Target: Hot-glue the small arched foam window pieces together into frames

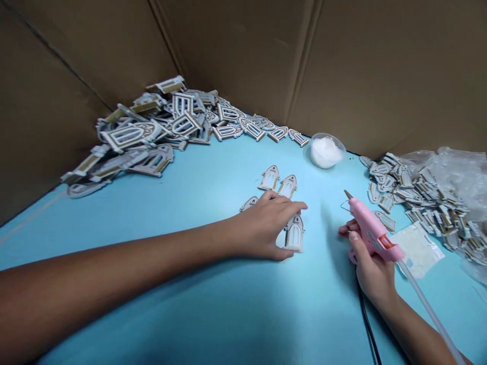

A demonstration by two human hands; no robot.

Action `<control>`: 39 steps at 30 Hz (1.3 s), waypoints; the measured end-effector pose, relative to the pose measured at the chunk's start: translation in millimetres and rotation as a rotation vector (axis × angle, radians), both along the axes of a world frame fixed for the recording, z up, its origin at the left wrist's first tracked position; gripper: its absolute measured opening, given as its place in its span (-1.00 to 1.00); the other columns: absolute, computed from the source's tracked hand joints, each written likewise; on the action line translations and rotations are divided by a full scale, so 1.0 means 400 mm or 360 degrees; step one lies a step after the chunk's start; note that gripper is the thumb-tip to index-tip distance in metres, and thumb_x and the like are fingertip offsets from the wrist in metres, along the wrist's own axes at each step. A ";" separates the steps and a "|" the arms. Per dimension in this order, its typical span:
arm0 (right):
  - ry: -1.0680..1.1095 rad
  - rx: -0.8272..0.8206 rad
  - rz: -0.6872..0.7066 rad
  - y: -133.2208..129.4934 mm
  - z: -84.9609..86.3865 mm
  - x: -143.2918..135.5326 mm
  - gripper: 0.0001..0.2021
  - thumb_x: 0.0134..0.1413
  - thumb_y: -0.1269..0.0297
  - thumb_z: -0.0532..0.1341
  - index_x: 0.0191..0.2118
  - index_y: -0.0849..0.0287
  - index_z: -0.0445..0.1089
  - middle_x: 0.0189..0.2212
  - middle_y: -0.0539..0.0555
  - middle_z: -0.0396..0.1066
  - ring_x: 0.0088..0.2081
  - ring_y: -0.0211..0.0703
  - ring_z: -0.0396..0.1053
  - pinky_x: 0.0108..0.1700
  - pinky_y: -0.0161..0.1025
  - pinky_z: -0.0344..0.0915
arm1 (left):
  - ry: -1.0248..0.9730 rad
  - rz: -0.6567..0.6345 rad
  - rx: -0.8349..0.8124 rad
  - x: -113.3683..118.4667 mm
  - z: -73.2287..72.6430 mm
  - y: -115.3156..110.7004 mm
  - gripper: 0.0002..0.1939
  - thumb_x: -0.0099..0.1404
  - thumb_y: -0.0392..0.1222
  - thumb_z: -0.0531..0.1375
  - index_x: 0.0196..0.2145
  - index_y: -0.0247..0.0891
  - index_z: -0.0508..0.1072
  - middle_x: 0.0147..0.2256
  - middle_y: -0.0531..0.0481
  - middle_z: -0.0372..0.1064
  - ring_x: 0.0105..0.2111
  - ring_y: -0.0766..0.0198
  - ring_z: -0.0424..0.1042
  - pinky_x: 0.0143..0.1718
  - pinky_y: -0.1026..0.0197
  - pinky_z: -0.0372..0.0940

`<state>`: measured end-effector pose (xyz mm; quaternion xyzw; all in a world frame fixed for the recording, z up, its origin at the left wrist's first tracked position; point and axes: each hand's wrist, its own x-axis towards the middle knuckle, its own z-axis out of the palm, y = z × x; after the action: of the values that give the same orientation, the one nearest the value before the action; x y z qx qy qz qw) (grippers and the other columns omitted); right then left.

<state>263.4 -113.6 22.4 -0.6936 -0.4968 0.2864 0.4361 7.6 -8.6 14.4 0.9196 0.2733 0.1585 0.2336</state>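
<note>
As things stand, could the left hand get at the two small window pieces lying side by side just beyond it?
Probably yes. The left hand rests flat on the blue table, fingertips close to the two window pieces. Only bare tabletop lies between them; the glue gun in the right hand is off to the side.

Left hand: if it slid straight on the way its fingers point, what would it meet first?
The left hand points right across the blue table. Past the window piece it already touches, the way looks free until the pink glue gun in the right hand, though depth is hard to judge.
</note>
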 end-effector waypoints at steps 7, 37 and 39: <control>-0.0547 0.0200 0.0675 -0.008 0.013 -0.013 -0.95 0.28 0.32 0.23 -0.17 0.04 0.42 -0.32 0.00 0.47 -0.36 -0.20 0.49 -0.32 -0.29 0.43 | -0.0079 0.0126 0.0060 -0.008 -0.008 0.014 -0.01 0.10 0.07 0.49 0.32 -0.28 0.13 0.10 -0.22 0.45 0.11 -0.12 0.41 0.14 -0.03 0.12; -0.0883 0.0065 0.0916 -0.037 -0.005 -0.005 -0.90 0.29 0.34 0.15 -0.30 0.05 0.34 -0.42 -0.02 0.33 -0.50 -0.26 0.31 -0.53 -0.31 0.18 | -0.0157 -0.0026 0.0261 -0.023 -0.026 0.015 -0.35 0.31 0.23 0.31 0.20 -0.16 0.32 0.09 -0.12 0.49 0.08 -0.04 0.43 0.12 -0.07 0.08; -0.0901 0.0077 0.0898 -0.033 -0.003 -0.008 -0.91 0.27 0.33 0.16 -0.31 0.04 0.33 -0.43 -0.02 0.33 -0.51 -0.26 0.31 -0.55 -0.32 0.17 | -0.0150 -0.0014 0.0256 -0.021 -0.026 0.015 -0.34 0.30 0.24 0.30 0.20 -0.15 0.32 0.09 -0.12 0.49 0.08 -0.04 0.42 0.12 -0.07 0.08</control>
<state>260.4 -126.8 21.2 -0.5710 -0.7748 0.1807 0.2024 -1.0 -2.7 4.0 0.9281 0.2444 0.2219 0.1722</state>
